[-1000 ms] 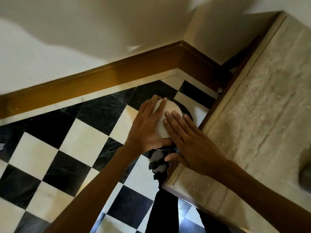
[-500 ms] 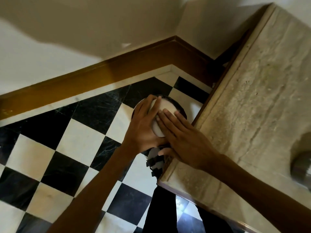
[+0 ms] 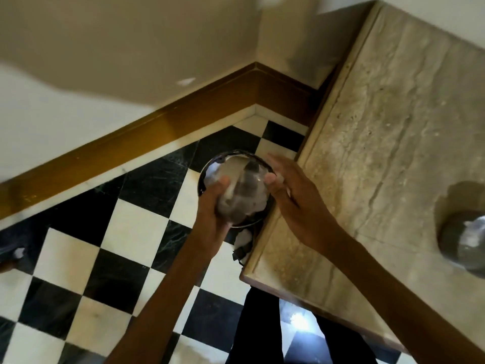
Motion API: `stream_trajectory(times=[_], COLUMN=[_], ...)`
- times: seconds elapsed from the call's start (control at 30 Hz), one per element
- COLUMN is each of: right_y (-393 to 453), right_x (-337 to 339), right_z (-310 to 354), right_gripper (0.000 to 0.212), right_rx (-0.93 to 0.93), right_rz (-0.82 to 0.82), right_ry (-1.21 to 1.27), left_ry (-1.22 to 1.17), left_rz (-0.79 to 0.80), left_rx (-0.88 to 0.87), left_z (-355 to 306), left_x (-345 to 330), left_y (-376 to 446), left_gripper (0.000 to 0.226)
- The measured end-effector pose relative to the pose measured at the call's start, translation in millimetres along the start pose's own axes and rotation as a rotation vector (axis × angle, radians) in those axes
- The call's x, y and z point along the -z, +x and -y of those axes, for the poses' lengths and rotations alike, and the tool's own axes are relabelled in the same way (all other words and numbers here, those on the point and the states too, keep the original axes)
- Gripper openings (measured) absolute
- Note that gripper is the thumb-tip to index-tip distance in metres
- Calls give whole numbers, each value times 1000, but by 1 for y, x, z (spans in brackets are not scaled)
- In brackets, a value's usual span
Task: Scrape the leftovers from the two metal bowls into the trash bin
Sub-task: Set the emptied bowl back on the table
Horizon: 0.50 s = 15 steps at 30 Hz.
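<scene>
A metal bowl [image 3: 237,190] is held off the counter's [image 3: 388,153] left edge, over the checkered floor [image 3: 105,245], tipped so its blurred inside faces the camera. It is gripped from below by the left hand [image 3: 212,219], fingers curled round the underside and thumb pressed on the near rim. The right hand [image 3: 294,203] is kept just beside the bowl's right rim, right at the counter's edge, fingers loosely spread; whether anything is pinched there cannot be told through the blur. Pale smears are seen inside the bowl. Something dark with pale scraps [image 3: 242,245] is glimpsed below the bowl, tight against the counter's edge, too hidden to be made out. A second bowl [image 3: 469,240] is seen on the counter at the far right, well apart from the hands, also blurred.
</scene>
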State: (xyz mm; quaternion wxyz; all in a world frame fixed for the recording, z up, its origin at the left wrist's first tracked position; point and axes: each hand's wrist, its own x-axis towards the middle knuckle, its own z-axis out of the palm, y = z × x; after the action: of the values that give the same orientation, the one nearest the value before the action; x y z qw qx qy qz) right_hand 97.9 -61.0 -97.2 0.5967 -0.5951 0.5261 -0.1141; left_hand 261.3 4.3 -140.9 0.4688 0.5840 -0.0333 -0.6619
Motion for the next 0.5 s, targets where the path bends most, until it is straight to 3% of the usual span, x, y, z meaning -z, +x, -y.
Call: stream_trajectory(times=[0.1,0.23,0.3,0.4,0.5], right_y=[-13,-48,-63,-83,-96], right_x=[16,52,66,93,117], right_z=[-6,-30,-54,-85,-101], right_gripper=[51,36,34,41,41], right_rx=[-84,-156,-260,-423,-487], right_rz=[33,-139,-236,-383,-489], right_ry=[42,88,121,164,211], left_ry=[-170,20,143,272,381], left_rz=[38,-7,-102,-136,-89], left_rx=[119,274,300,145,-50], left_z=[-10,-1,9,39,68], left_x=[-22,-70,-95,-135,-168], left_y=[-16,-29,-33,-40,-42], left_gripper=[54,69,52,19,13])
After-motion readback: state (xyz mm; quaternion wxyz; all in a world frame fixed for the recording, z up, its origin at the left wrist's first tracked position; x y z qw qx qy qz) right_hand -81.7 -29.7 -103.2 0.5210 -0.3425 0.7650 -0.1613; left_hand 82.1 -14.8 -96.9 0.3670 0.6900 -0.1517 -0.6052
